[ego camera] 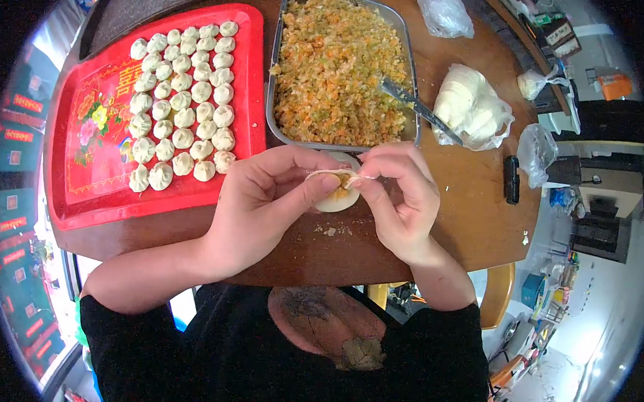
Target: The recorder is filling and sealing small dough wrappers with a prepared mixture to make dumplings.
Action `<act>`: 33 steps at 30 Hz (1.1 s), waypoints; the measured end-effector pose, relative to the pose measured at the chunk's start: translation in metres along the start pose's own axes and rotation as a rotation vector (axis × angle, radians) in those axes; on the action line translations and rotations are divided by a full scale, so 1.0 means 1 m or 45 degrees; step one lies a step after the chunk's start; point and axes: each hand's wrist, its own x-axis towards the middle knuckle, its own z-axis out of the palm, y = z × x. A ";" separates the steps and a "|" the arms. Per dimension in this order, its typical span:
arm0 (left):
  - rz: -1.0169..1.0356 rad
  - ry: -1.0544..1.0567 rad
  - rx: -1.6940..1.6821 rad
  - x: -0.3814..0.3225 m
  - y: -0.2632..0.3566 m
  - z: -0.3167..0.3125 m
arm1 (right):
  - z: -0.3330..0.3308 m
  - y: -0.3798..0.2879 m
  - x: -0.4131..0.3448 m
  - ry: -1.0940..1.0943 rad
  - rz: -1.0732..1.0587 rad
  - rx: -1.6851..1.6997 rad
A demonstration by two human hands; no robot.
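My left hand point(271, 203) holds a round dough wrapper point(337, 201) with some filling in it, its thumb pressed in at the filling. At the wrapper's right edge, the thumb and fingertips of my right hand point(402, 197) pinch a fold of dough. Part of another pale wrapper point(344, 159) shows just behind the fingers. Beyond my hands stands a metal tray point(415, 78) heaped with chopped filling point(338, 71), and a metal spatula or spoon point(431, 118) leans out over its right rim. Rows of pleated dumplings point(183, 118) sit on a red tray point(246, 199) to the left.
A plastic bag of stacked wrappers point(469, 105) lies right of the filling tray. Farther back is a crumpled plastic bag point(445, 12). A black object point(511, 180) and another clear bag point(537, 154) lie near the right edge of the wooden table point(463, 216). Bits of dough dot the tabletop.
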 end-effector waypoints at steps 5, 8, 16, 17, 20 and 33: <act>0.030 0.047 0.021 0.002 0.006 0.001 | 0.000 0.008 -0.003 -0.035 0.089 0.184; 0.007 0.051 -0.028 0.003 0.004 0.000 | 0.003 0.006 -0.005 0.002 0.177 0.297; 0.030 0.118 -0.092 0.004 0.005 -0.001 | 0.003 0.004 -0.003 -0.017 0.034 0.045; 0.042 0.114 -0.090 0.004 0.005 -0.001 | 0.003 0.001 -0.002 -0.018 -0.004 -0.005; 0.077 0.088 -0.028 0.003 0.003 -0.002 | 0.003 0.000 -0.004 -0.024 -0.114 -0.080; 0.036 0.049 0.002 0.002 0.004 0.000 | 0.004 -0.003 -0.003 0.007 -0.113 -0.075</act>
